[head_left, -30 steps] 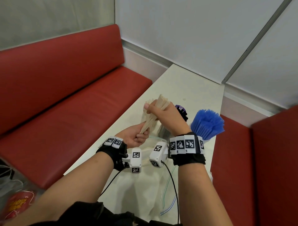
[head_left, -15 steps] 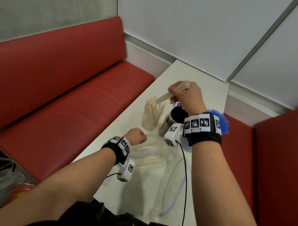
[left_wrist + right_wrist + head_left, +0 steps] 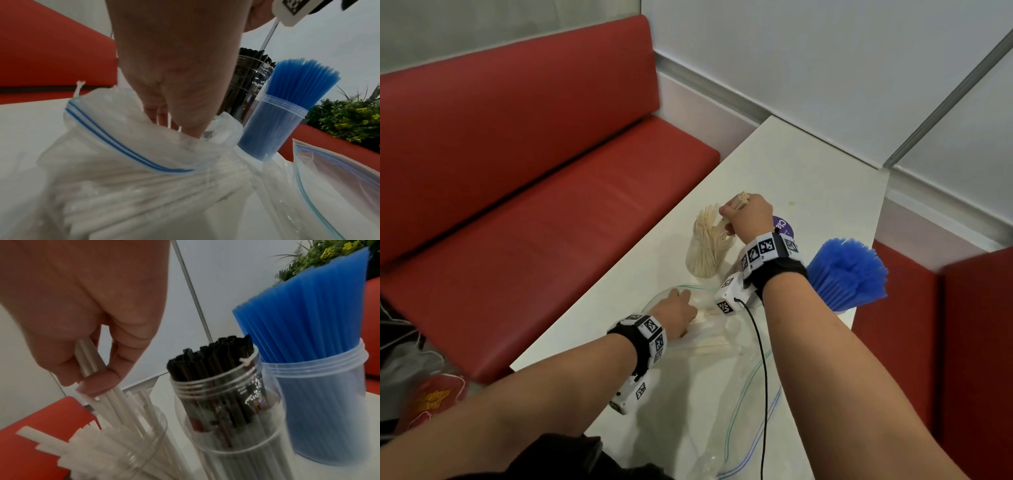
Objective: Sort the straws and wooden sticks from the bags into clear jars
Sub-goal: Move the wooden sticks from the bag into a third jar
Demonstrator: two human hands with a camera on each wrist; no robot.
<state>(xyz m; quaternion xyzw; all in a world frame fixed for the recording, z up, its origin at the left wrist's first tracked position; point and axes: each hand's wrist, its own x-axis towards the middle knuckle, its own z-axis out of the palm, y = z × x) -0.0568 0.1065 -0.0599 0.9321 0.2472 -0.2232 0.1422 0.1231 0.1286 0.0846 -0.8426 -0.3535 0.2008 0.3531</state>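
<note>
Right hand (image 3: 86, 318) pinches white straws (image 3: 115, 402) steeply upright, lower ends in the lower-left jar (image 3: 131, 456); left hand (image 3: 174, 78) grip inside bag (image 3: 115, 162), unclear.

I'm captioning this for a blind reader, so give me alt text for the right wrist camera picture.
A right hand pinches a few white straws, lowering them into a clear jar already holding more. Beside it stand a jar of black straws and a jar of blue straws.

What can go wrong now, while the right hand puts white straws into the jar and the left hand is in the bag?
The right hand holds its straws tilted over the crowded jar, so some may catch and fall outside. The jar might tip if pushed. The left hand reaches into the bag unwatched, so its grip may drag straws out onto the table.
</note>
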